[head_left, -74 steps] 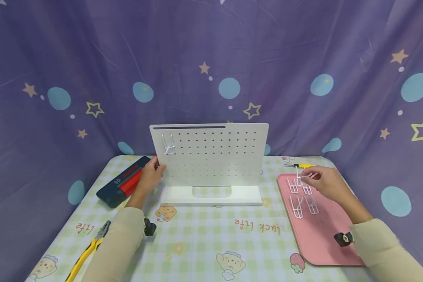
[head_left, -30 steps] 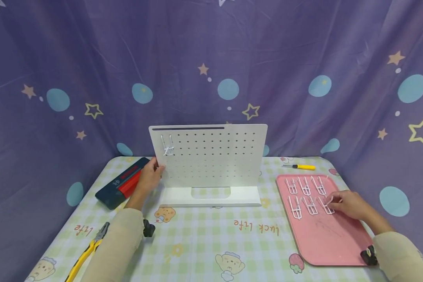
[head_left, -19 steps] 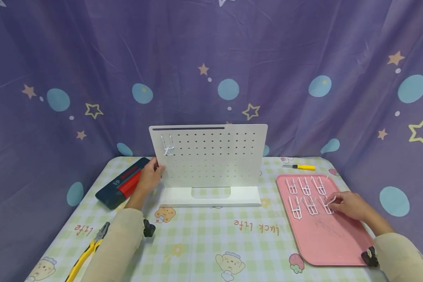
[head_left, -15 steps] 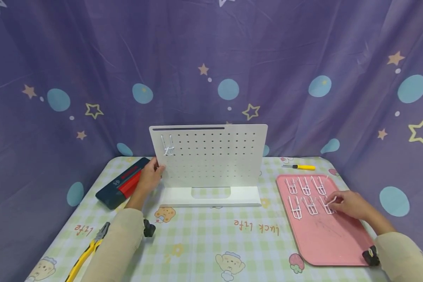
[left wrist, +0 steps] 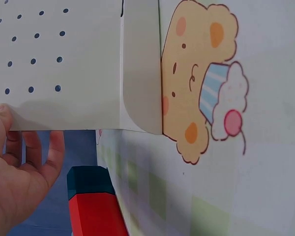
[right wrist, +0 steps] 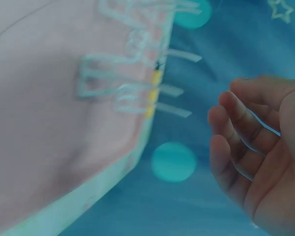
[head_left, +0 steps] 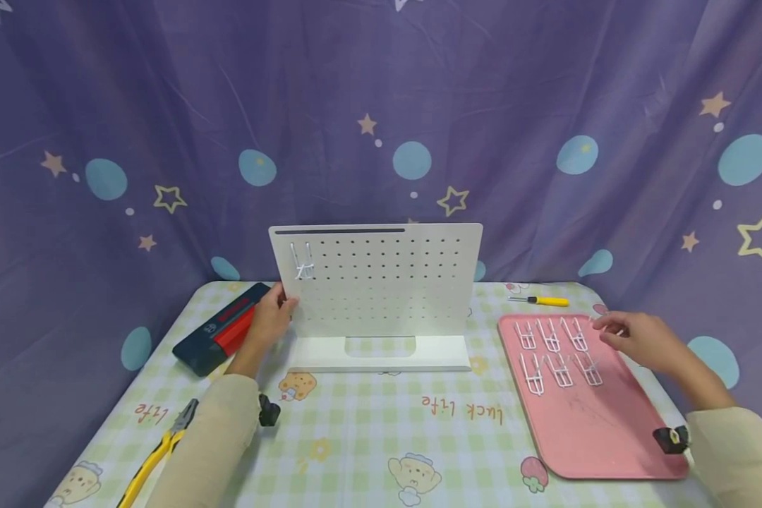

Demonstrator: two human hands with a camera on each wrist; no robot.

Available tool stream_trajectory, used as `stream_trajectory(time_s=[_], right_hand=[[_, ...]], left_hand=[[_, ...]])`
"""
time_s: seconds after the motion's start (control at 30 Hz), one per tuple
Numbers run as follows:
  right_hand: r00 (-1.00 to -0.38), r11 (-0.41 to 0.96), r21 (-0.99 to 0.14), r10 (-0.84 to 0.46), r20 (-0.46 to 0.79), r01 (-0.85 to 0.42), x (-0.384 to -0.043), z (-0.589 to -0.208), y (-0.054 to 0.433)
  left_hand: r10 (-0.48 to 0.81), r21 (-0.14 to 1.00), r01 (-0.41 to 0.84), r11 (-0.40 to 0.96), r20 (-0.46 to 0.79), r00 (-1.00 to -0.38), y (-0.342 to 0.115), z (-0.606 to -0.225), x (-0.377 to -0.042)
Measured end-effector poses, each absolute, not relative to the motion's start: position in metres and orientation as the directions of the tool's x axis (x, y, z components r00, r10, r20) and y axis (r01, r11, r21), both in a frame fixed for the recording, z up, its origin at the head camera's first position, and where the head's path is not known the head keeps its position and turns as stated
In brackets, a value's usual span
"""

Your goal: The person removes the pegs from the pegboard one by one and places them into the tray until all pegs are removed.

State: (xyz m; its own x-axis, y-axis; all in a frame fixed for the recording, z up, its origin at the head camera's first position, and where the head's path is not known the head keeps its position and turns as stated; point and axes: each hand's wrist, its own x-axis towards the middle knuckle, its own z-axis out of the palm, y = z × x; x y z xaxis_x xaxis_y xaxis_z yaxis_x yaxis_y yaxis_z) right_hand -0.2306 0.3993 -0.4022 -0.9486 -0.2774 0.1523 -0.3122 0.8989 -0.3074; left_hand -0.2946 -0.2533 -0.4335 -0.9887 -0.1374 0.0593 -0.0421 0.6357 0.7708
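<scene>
A white pegboard [head_left: 381,303] stands on its base at the middle of the table. My left hand [head_left: 271,321] holds its left edge, thumb on the front face and fingers behind, as the left wrist view shows. One white wire hook [head_left: 303,264] hangs at the board's upper left. Several more white wire hooks [head_left: 551,339] lie in two rows on the pink tray [head_left: 603,437] at the right. My right hand [head_left: 641,341] hovers above the tray's back right side, beside the back row. Its fingers [right wrist: 236,120] are loosely bent with nothing between them in the right wrist view.
A dark blue and red case [head_left: 222,328] lies left of the board. Yellow-handled pliers [head_left: 165,444] lie at the front left, partly behind the left sleeve. A yellow-handled screwdriver [head_left: 546,301] lies behind the tray. A purple curtain [head_left: 355,85] hangs behind the table.
My right hand has let go of the front row's right-hand hook, which now lies on the tray. It has moved up and toward the back. My left hand stays at the board's edge.
</scene>
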Motion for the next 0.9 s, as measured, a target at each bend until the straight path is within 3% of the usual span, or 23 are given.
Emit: stream_trajectory(time_s=[0.2,0.6,0.9], right_hand=[[-0.938,0.888,-0.307,-0.304,0.165,-0.342,-0.236,-0.379,0.369],[-0.857,0.804,-0.311,-0.432,0.281,-0.507,-0.257,-0.354,0.278],[-0.757,0.73,-0.253,-0.522,0.392,-0.635,-0.281,-0.346,0.201]], left_hand=[[-0.137,0.781,-0.059,0.621,0.034,-0.99,-0.253,-0.433,-0.295],[-0.138,0.773,-0.037,0.633,0.066,-0.988,-0.253,-0.431,-0.293],[-0.143,0.779,-0.064,0.624,0.033,-0.989,-0.251,-0.429,-0.291]])
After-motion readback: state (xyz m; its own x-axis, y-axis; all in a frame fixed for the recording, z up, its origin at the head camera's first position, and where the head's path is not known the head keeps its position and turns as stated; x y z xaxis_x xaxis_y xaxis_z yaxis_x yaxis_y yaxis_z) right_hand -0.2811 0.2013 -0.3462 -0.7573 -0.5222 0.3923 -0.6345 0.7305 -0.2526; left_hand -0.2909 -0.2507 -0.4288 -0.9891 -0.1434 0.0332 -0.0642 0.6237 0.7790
